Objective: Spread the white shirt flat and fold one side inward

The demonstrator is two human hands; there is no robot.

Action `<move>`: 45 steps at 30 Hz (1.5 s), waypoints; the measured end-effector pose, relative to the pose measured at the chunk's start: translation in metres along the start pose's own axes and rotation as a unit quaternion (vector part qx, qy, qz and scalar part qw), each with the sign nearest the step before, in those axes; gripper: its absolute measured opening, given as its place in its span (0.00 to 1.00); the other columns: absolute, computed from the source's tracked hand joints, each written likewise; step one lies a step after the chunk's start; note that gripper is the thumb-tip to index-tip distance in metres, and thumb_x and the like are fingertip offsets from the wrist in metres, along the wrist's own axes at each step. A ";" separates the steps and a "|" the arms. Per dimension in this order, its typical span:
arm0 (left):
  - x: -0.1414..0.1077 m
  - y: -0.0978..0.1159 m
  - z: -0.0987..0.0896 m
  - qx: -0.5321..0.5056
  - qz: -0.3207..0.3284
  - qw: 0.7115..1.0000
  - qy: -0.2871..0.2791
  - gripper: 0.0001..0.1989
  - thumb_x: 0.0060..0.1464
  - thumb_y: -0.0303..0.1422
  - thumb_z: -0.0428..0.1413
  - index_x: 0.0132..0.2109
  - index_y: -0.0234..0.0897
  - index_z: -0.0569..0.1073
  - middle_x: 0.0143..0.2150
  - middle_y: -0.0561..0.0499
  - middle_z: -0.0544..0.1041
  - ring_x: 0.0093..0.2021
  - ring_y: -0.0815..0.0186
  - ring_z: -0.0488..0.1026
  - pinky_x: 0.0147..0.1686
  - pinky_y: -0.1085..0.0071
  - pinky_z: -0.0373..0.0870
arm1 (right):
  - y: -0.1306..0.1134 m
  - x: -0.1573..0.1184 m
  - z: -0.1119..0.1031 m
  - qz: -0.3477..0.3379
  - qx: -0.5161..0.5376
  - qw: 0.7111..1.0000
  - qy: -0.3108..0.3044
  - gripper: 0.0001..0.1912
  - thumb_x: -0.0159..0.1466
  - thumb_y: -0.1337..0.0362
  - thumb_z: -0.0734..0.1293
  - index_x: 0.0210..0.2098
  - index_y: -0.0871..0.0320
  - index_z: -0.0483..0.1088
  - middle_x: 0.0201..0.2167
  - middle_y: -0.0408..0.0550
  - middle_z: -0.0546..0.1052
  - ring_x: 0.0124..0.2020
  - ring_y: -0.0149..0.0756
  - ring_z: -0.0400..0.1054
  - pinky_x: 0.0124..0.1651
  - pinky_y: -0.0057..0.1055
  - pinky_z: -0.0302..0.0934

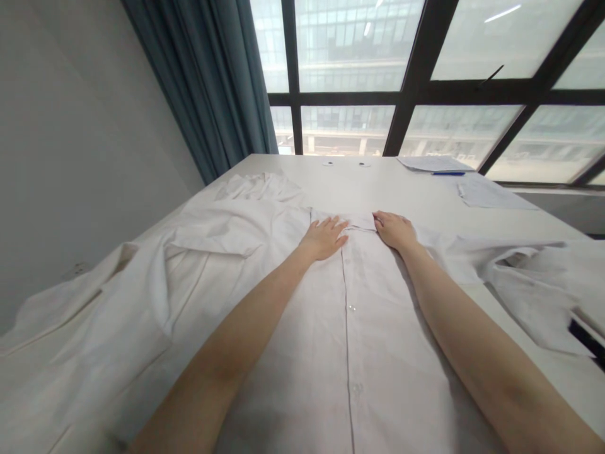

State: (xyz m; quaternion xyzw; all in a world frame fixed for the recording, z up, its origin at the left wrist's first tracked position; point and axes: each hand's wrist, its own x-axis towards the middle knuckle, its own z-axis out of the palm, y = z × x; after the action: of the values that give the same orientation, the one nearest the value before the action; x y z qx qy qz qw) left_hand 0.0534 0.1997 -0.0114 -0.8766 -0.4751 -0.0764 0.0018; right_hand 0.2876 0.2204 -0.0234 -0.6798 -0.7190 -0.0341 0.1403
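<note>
A white coat [312, 353] lies spread front side up, its buttoned front seam running straight away from me. My left hand [325, 238] rests flat on the cloth near the far end, left of the seam, with its fingers spread. At the far right corner of this part, my right hand [393, 229] has its fingers curled down on the coat's edge; the fingertips are partly hidden. Small fasteners [352, 308] show along the seam. More white cloth [208, 252] lies rumpled to the left, and a bunched white piece [529, 277] lies to the right.
The white table [350, 189] reaches back to the window [350, 126]. Papers [496, 191] and a blue pen [448, 173] lie at the far right. Two small white pieces with dark spots [363, 164] lie near the back edge. A blue curtain [212, 82] hangs at the left.
</note>
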 end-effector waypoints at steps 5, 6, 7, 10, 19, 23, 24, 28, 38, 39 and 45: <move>0.000 -0.001 0.002 -0.012 0.002 1.000 -0.026 0.28 0.68 0.46 0.36 0.70 0.45 0.52 0.73 0.46 0.50 0.72 0.55 0.48 0.66 0.50 0.49 | 0.006 0.007 0.009 0.005 -0.007 0.999 -0.038 0.26 0.71 0.57 0.49 0.65 0.49 0.59 0.69 0.48 0.59 0.67 0.46 0.53 0.65 0.53 0.48; 0.000 -0.002 0.001 -0.013 0.002 1.000 -0.028 0.28 0.68 0.47 0.36 0.70 0.45 0.52 0.73 0.46 0.50 0.72 0.55 0.48 0.66 0.50 0.49 | 0.009 0.007 0.009 0.000 -0.008 0.999 -0.047 0.26 0.71 0.56 0.49 0.66 0.49 0.58 0.69 0.47 0.58 0.67 0.46 0.53 0.65 0.53 0.47; 0.000 -0.002 0.001 -0.014 0.002 0.999 -0.030 0.28 0.68 0.47 0.36 0.70 0.45 0.52 0.73 0.46 0.50 0.72 0.55 0.48 0.66 0.50 0.48 | 0.014 0.007 0.009 -0.008 -0.008 0.998 -0.055 0.26 0.71 0.55 0.50 0.66 0.49 0.58 0.69 0.47 0.58 0.68 0.46 0.52 0.65 0.52 0.47; 0.000 -0.002 0.000 -0.015 -0.001 0.999 -0.037 0.28 0.68 0.47 0.35 0.71 0.45 0.51 0.73 0.47 0.49 0.72 0.56 0.47 0.67 0.50 0.47 | 0.034 0.002 0.001 -0.037 -0.011 0.997 -0.069 0.27 0.71 0.53 0.50 0.67 0.48 0.57 0.69 0.44 0.57 0.68 0.42 0.52 0.66 0.48 0.48; 0.002 0.000 0.001 -0.015 -0.011 0.999 -0.045 0.28 0.68 0.46 0.35 0.71 0.45 0.50 0.74 0.47 0.48 0.72 0.57 0.45 0.67 0.51 0.46 | 0.112 -0.036 -0.045 -0.014 -0.093 0.995 0.017 0.22 0.68 0.64 0.55 0.59 0.59 0.67 0.63 0.58 0.67 0.64 0.46 0.57 0.63 0.46 0.48; 0.001 0.001 -0.001 -0.006 -0.011 0.999 -0.050 0.28 0.68 0.46 0.35 0.71 0.45 0.50 0.74 0.47 0.47 0.73 0.57 0.45 0.67 0.51 0.46 | 0.115 -0.068 -0.085 0.008 -0.166 0.980 0.112 0.23 0.65 0.69 0.59 0.59 0.60 0.66 0.60 0.61 0.70 0.59 0.48 0.61 0.60 0.45 0.48; 0.001 0.001 -0.001 -0.004 -0.010 0.999 -0.052 0.28 0.68 0.46 0.35 0.71 0.45 0.50 0.74 0.46 0.47 0.73 0.57 0.45 0.67 0.51 0.46 | 0.114 -0.080 -0.096 0.010 -0.196 0.971 0.136 0.23 0.65 0.68 0.58 0.59 0.59 0.66 0.58 0.61 0.71 0.57 0.49 0.63 0.58 0.47 0.50; 0.002 0.000 -0.001 0.006 -0.004 0.998 -0.060 0.29 0.69 0.45 0.34 0.72 0.42 0.48 0.74 0.44 0.46 0.73 0.56 0.44 0.67 0.50 0.45 | 0.115 -0.142 -0.127 0.045 -0.302 0.944 0.123 0.22 0.69 0.54 0.54 0.55 0.58 0.67 0.51 0.62 0.74 0.48 0.55 0.68 0.45 0.50 0.59; -0.010 0.014 -0.004 0.053 -0.075 0.995 0.035 0.28 0.68 0.44 0.39 0.68 0.36 0.60 0.70 0.36 0.56 0.70 0.47 0.52 0.64 0.42 0.47 | 0.130 -0.221 -0.108 0.015 -0.298 0.954 0.007 0.13 0.68 0.58 0.55 0.39 0.55 0.68 0.41 0.55 0.77 0.43 0.52 0.72 0.39 0.44 0.61; -0.015 0.017 -0.006 0.058 -0.072 0.995 0.047 0.26 0.68 0.41 0.39 0.67 0.34 0.61 0.70 0.36 0.57 0.69 0.49 0.53 0.65 0.44 0.46 | 0.130 -0.219 -0.110 0.016 -0.282 0.959 0.010 0.12 0.68 0.60 0.55 0.37 0.55 0.68 0.41 0.55 0.78 0.41 0.50 0.73 0.38 0.42 0.60; -0.061 0.047 -0.011 0.034 0.001 0.999 0.033 0.23 0.68 0.38 0.42 0.66 0.38 0.61 0.71 0.42 0.57 0.70 0.55 0.53 0.66 0.50 0.49 | 0.141 -0.205 -0.136 0.166 -0.138 0.973 0.076 0.16 0.67 0.54 0.55 0.37 0.54 0.69 0.28 0.57 0.79 0.28 0.51 0.72 0.28 0.37 0.55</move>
State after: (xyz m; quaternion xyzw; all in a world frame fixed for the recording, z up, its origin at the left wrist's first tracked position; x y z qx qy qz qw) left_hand 0.0582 0.1221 -0.0059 -0.8736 -0.4761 -0.0891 0.0478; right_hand 0.4555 -0.0003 0.0357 -0.7979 -0.5715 -0.1612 0.1032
